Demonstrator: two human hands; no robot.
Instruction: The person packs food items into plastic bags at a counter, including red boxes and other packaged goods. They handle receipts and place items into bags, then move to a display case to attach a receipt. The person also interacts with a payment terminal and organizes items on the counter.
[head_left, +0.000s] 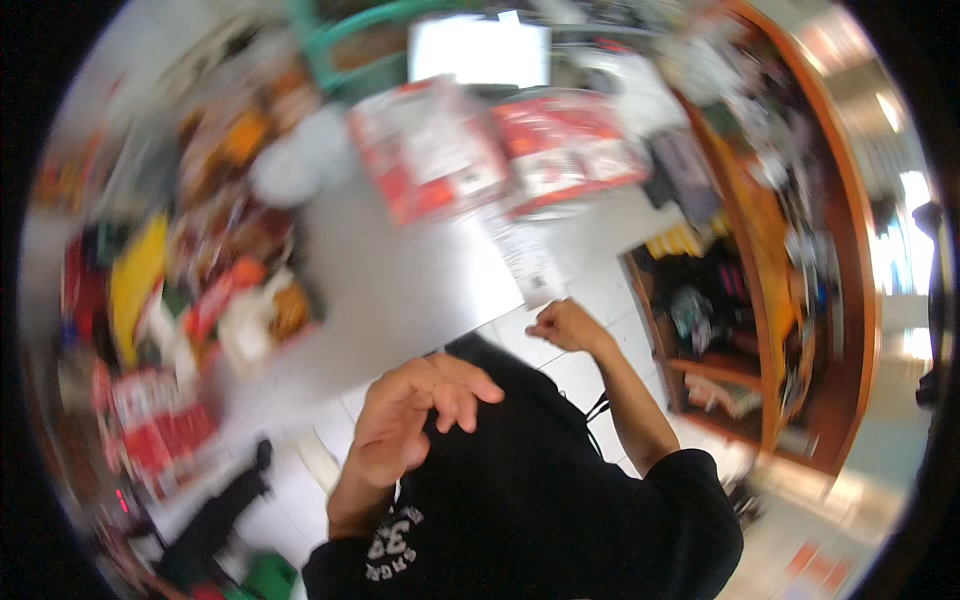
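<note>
My left hand [420, 405] is raised in front of my black shirt, palm partly turned up, its fingers loosely bent and apart, with nothing in it. Just beyond the near table edge is my right hand [568, 325], its fingers closed. The lower end of a white printed paper slip [528, 262] comes right up to this hand; whether the fingers grip it I cannot tell. From there the slip runs back toward two red and white flat plastic-wrapped packages [432, 150] [565, 145], which lie on the grey table [370, 265].
A bright white screen [480, 50] stands behind the packages. Blurred bags and colourful packets [225, 260] crowd the table's left side, with a red and white package [160, 420] nearer. On the right stands an orange-brown wooden shelf unit [755, 280] filled with things. White tiles [585, 385] cover the floor.
</note>
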